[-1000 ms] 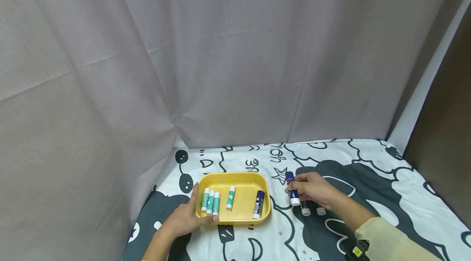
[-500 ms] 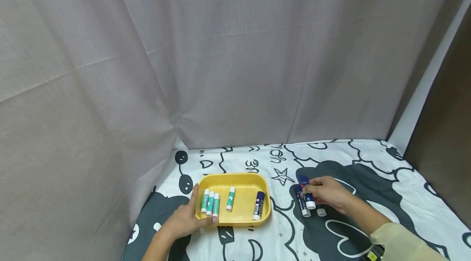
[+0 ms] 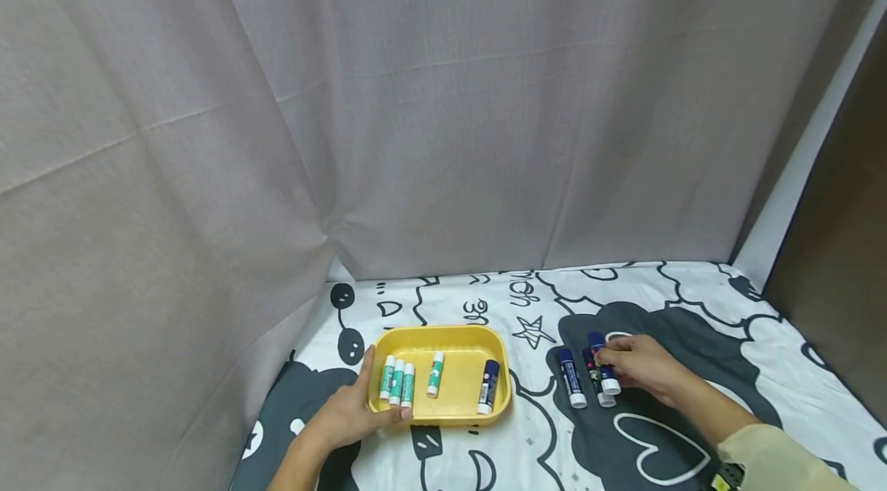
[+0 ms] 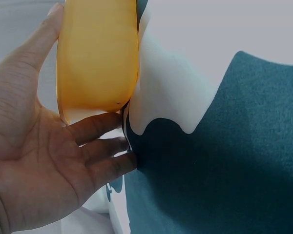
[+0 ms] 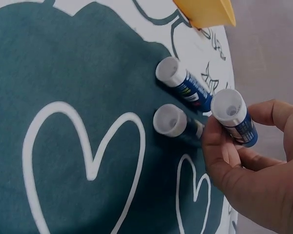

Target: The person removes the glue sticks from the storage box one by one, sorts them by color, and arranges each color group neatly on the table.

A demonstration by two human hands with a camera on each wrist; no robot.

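Observation:
The left hand (image 3: 344, 412) holds a yellow tray (image 3: 453, 420) at its left end, thumb and fingers spread around the corner; the left wrist view shows the fingers bent against the tray's wall (image 4: 97, 58). Several small green-and-white glue sticks (image 3: 434, 374) lie in the tray's left half, and one dark blue glue stick (image 3: 488, 386) lies at its right. Right of the tray, the right hand (image 3: 644, 368) pinches a blue glue stick (image 5: 237, 117) with a white base. Beside it on the cloth lie a blue glue stick (image 3: 571, 378) and a darker glue stick (image 5: 171, 121), partly hidden.
A white cloth with dark grey cartoon prints (image 3: 530, 445) covers the surface. Grey curtain (image 3: 443, 129) hangs behind and along the left. A brown panel (image 3: 831, 245) stands at the right.
The right hand has moved right, carrying its glue stick over the two on the cloth, which are now less covered. The left hand and tray have stayed put.

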